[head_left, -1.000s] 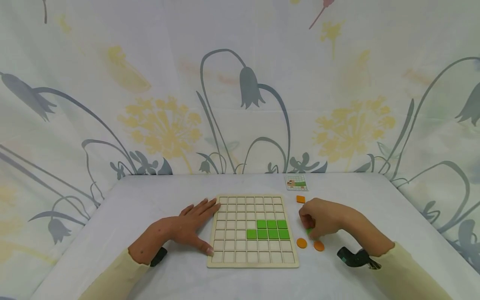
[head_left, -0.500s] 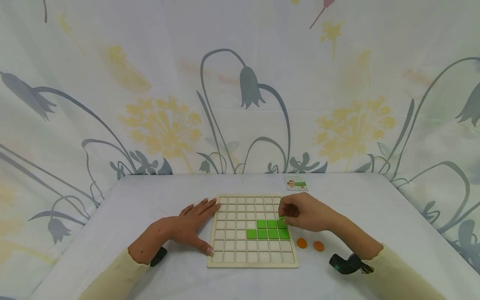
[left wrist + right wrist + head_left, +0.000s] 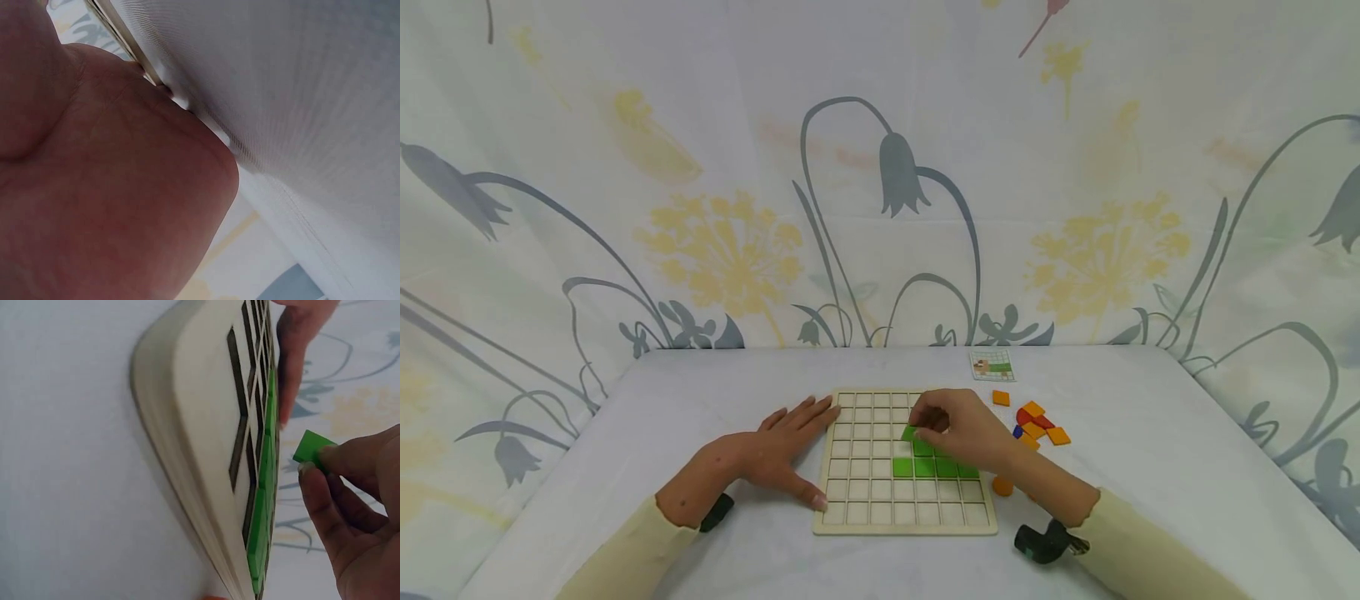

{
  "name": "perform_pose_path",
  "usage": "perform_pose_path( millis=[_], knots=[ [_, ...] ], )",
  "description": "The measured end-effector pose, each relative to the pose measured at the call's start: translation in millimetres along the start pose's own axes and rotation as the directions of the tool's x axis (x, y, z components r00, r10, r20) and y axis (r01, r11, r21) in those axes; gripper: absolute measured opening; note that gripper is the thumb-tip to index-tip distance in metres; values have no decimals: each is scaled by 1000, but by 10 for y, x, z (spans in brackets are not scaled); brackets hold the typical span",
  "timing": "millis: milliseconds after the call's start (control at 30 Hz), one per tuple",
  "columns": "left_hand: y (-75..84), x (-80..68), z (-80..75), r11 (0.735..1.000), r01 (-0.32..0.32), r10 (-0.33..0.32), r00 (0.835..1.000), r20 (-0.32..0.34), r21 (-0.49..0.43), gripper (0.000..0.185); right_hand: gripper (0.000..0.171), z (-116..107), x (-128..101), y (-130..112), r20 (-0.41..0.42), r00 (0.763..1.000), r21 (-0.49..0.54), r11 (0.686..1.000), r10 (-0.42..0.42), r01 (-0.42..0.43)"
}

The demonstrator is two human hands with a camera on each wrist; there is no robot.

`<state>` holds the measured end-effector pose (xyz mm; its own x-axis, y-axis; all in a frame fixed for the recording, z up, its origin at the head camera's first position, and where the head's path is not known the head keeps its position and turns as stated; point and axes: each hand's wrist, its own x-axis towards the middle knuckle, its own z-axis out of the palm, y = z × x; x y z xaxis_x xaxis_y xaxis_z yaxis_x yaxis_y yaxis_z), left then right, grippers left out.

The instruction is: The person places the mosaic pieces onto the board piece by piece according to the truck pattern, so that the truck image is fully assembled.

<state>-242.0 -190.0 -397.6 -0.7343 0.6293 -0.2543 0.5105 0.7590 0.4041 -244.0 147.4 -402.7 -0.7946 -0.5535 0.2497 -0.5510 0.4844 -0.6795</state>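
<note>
A pale wooden grid board point(image 3: 865, 530) lies flat on the white-covered table, with several green square tiles point(image 3: 902, 467) set in its right-hand cells. My right hand point(image 3: 962, 429) is over the board, pinching another green tile point(image 3: 309, 448) between thumb and fingers, as the right wrist view shows. That tile is tilted, close over the cells just left of the upper green row. My left hand point(image 3: 786, 450) rests spread out at the board's left edge, fingertips and thumb touching its frame. The left wrist view holds mostly the palm point(image 3: 125, 175).
Right of the board lies a loose pile of orange, red and blue pieces point(image 3: 1037, 421). Beside it are an orange square point(image 3: 1001, 398) and an orange disc point(image 3: 1002, 486). A small printed grid card point(image 3: 992, 365) lies at the back. Behind the table hangs a flowered curtain point(image 3: 880, 208).
My right hand has carried a green tile from the pile on the right leftward over the board, uncovering the pile and covering part of the green rows. The left hand stays put.
</note>
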Motion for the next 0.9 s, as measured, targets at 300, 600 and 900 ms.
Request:
perform_pose_path(
  millis=[300,600,900],
  knots=[
    [7,1,-3,1000,8,-8,1000,2,1,127,13,104,30,-29,19,1000,-23,1000,-16,17],
    [8,4,6,1000,10,-10,1000,-1,-1,127,13,148,28,-8,5,1000,-79,997,5,-4],
    [3,12,11,1000,9,-9,1000,-3,3,127,8,160,34,-30,10,1000,-101,995,23,-22]
  ],
)
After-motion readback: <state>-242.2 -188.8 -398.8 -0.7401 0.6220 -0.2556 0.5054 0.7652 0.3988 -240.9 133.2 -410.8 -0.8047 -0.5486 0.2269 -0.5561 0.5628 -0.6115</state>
